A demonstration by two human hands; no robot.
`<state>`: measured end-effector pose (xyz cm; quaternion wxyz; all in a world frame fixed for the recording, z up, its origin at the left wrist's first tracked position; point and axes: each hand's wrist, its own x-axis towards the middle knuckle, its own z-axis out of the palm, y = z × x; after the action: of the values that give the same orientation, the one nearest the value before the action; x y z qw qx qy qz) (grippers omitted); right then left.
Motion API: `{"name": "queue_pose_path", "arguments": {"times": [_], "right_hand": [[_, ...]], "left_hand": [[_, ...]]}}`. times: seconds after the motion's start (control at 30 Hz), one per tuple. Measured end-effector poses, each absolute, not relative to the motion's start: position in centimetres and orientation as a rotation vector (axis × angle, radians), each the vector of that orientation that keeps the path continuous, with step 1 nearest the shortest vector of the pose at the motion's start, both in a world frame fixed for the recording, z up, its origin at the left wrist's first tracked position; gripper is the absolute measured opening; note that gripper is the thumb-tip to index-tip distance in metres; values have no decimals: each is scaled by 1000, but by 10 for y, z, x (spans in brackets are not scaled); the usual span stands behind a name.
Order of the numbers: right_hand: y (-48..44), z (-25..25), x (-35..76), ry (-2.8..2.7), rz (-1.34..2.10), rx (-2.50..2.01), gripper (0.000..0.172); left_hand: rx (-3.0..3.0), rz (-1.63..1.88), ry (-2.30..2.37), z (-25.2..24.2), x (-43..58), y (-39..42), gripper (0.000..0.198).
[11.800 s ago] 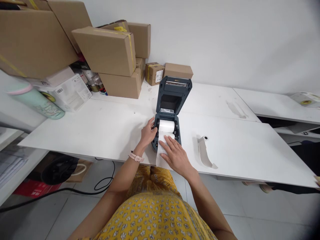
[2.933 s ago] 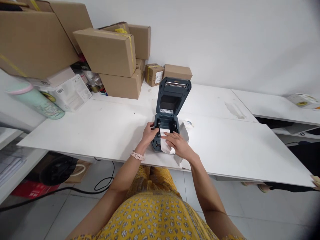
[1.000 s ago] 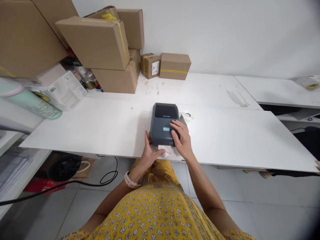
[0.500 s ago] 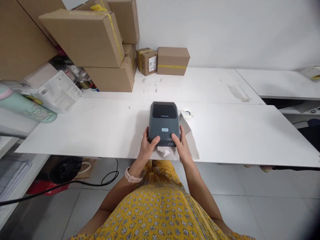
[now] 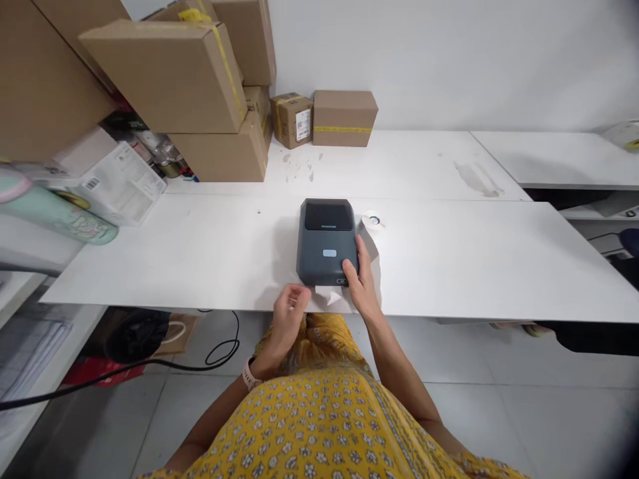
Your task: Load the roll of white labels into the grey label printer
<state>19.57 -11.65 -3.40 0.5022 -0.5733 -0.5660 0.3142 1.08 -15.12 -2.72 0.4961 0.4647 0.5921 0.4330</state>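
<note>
A dark grey label printer [image 5: 327, 266] with a black window and a pale button lies on the white table [image 5: 449, 266] in front of me. My right hand [image 5: 364, 286] grips its right side, thumb on the top near the front corner. Just off the printer's front left corner is my left hand [image 5: 289, 309], its fingers curled in and nothing visible in them. White paper [image 5: 328, 293] with a torn end sticks out from the printer's front edge. Behind the right side, a small white label roll [image 5: 372, 220] lies with its backing strip [image 5: 370, 241] trailing toward my right hand.
Taped cardboard boxes [image 5: 164, 80] are stacked at the back left, and two smaller cartons [image 5: 344, 120] stand by the wall. A mint bottle [image 5: 60, 209] and a white box [image 5: 120, 183] are at the left. The table's front edge runs close before me; a black cable [image 5: 164, 363] hangs below.
My left hand has let go of the printer's left side and drawn back toward me, its fingers curling. My right hand keeps its grip, and the printer stays in about the same place.
</note>
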Motion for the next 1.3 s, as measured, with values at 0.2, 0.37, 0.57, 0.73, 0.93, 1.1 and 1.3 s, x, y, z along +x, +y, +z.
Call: {"name": "queue_pose_path", "arguments": {"times": [0.2,0.37,0.57,0.73,0.93,1.1,1.3], "right_hand": [[-115,-38,194,-1371,752,-1373,67],[-115,-42,195,-1412,702,-1382,65],[-116,-23,194,-1595,285,-1472,45],[-116,0,198,-1925,-122,-1444,29],[-106,6,196,-2125,-296,-1405,28],[-109,-6,200,-2092,-50,-1457,35],[-123,-14,212,-1766,439,-1342,64]], "left_hand": [[858,737,1160,-22,38,-141,44],[792,830,1118,-21,49,-139,48],[1128,756,1167,-37,33,-139,57],[1390,841,1276,-21,7,-138,51],[1430,1394,1537,-18,-3,-119,34],[1366,1287,1409,-29,10,-109,55],[1239,1356,1285,-9,18,-107,58]]}}
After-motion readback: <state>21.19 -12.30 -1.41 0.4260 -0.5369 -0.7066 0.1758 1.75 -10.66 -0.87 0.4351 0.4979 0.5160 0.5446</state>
